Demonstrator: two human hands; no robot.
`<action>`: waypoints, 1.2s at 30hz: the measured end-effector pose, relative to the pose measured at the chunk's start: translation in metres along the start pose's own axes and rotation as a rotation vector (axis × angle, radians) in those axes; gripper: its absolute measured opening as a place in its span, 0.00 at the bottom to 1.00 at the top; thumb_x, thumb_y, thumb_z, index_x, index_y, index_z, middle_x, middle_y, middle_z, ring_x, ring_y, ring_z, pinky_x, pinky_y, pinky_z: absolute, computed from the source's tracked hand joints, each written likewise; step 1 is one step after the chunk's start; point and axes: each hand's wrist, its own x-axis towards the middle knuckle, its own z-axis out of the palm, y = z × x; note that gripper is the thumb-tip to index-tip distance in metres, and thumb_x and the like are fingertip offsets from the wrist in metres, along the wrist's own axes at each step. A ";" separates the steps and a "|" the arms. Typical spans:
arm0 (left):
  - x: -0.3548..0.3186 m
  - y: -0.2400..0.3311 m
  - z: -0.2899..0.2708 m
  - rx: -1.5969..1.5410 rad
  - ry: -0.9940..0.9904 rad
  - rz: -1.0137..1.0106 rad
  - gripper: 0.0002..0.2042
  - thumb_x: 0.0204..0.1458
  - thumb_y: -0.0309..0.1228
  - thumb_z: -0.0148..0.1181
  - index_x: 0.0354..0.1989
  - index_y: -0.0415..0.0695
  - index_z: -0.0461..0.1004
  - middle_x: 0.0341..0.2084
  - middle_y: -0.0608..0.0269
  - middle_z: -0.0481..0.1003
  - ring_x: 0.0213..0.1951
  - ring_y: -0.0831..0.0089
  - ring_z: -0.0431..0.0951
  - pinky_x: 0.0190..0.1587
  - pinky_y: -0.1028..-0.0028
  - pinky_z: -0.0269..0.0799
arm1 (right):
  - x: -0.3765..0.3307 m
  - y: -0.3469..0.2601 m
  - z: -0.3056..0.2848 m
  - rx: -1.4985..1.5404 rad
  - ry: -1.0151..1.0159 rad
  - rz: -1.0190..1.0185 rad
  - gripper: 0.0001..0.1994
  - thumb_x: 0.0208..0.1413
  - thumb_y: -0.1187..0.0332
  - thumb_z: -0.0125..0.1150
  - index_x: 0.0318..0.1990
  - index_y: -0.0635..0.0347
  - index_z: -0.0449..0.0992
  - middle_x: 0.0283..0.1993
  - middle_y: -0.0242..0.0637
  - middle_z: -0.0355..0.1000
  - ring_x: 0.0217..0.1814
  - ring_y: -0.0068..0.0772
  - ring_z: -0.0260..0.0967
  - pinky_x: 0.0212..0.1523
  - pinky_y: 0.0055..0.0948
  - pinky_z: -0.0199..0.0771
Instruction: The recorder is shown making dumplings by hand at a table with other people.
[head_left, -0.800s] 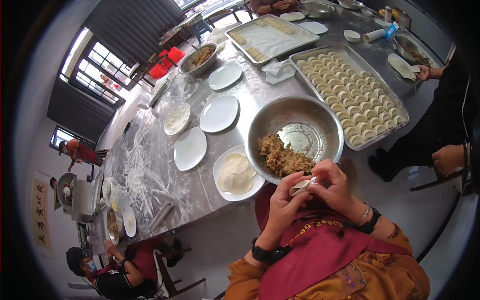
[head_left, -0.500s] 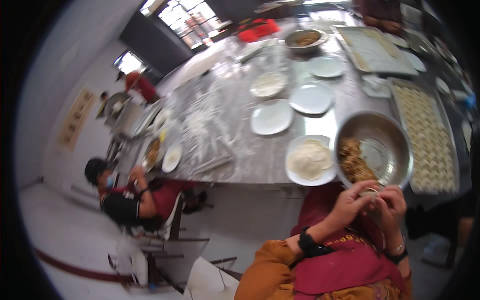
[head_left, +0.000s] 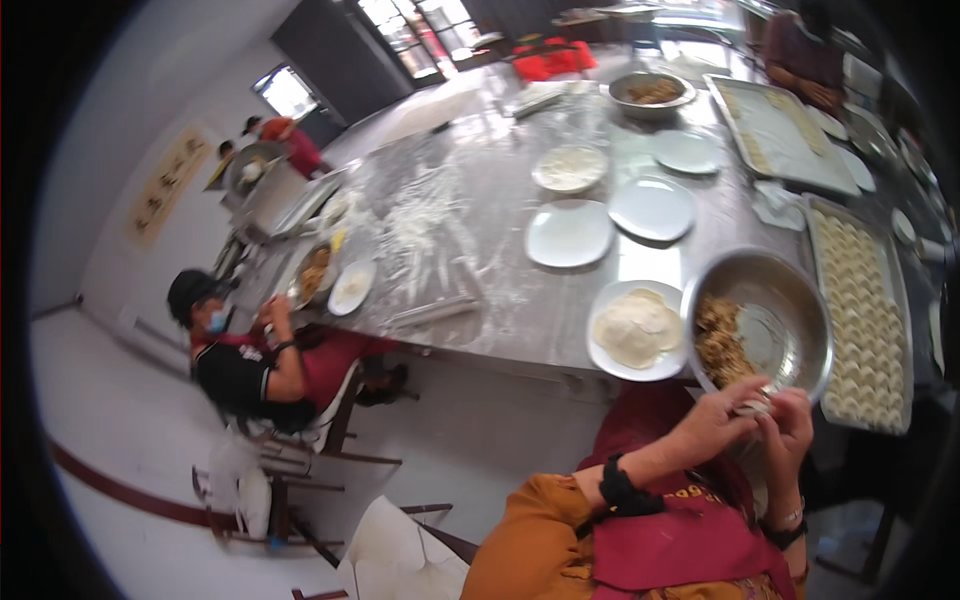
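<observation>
Both my hands are closed around a small pale dumpling (head_left: 754, 406), pinching it at the near rim of a large steel bowl (head_left: 812, 300). My left hand (head_left: 712, 420) holds its left side, and my right hand (head_left: 788, 432) grips it from the right. The fingers cover most of the dumpling. Inside the bowl, brown minced filling (head_left: 722, 342) is heaped against the left wall. Left of the bowl sits a white plate (head_left: 610, 358) with a stack of round floury dough wrappers (head_left: 637, 328). A metal tray (head_left: 906, 395) with rows of folded dumplings (head_left: 862, 310) lies to the right.
Beyond the wrappers, white plates (head_left: 570, 234) stand on the flour-dusted steel table (head_left: 520, 310). Farther back are another bowl of filling (head_left: 652, 90) and a large tray (head_left: 790, 140). A co-worker (head_left: 270, 360) sits at the left; another person (head_left: 805, 60) is at the far right.
The whole view has shifted, so most table items sit farther right. My hands stay together on the dumpling, with the fingers slightly rearranged.
</observation>
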 end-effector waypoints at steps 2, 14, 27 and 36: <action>0.002 0.009 -0.005 0.030 -0.005 -0.041 0.27 0.49 0.20 0.53 0.59 0.43 0.55 0.41 0.61 0.72 0.35 0.81 0.72 0.35 0.82 0.70 | 0.010 -0.004 0.000 -0.151 -0.048 -0.151 0.05 0.41 0.78 0.60 0.28 0.63 0.72 0.32 0.39 0.67 0.31 0.32 0.67 0.33 0.25 0.66; 0.003 0.008 -0.001 -0.117 0.101 -0.050 0.16 0.54 0.20 0.48 0.53 0.37 0.64 0.44 0.61 0.71 0.42 0.78 0.72 0.43 0.81 0.68 | 0.013 -0.006 0.009 0.027 0.004 -0.082 0.05 0.43 0.79 0.62 0.29 0.64 0.73 0.33 0.36 0.68 0.28 0.22 0.67 0.25 0.18 0.68; 0.003 0.008 0.004 -0.211 0.130 -0.044 0.19 0.54 0.18 0.46 0.56 0.36 0.59 0.47 0.52 0.69 0.45 0.72 0.72 0.45 0.77 0.69 | 0.013 -0.007 0.002 -0.040 0.004 -0.185 0.07 0.43 0.80 0.62 0.31 0.63 0.72 0.32 0.37 0.67 0.28 0.25 0.66 0.27 0.21 0.67; 0.000 0.002 0.003 0.070 0.092 -0.067 0.15 0.54 0.20 0.47 0.51 0.36 0.66 0.40 0.60 0.72 0.40 0.80 0.71 0.43 0.82 0.67 | 0.009 -0.002 0.002 -0.056 0.007 -0.193 0.05 0.42 0.78 0.62 0.28 0.64 0.72 0.31 0.39 0.67 0.31 0.35 0.68 0.30 0.26 0.68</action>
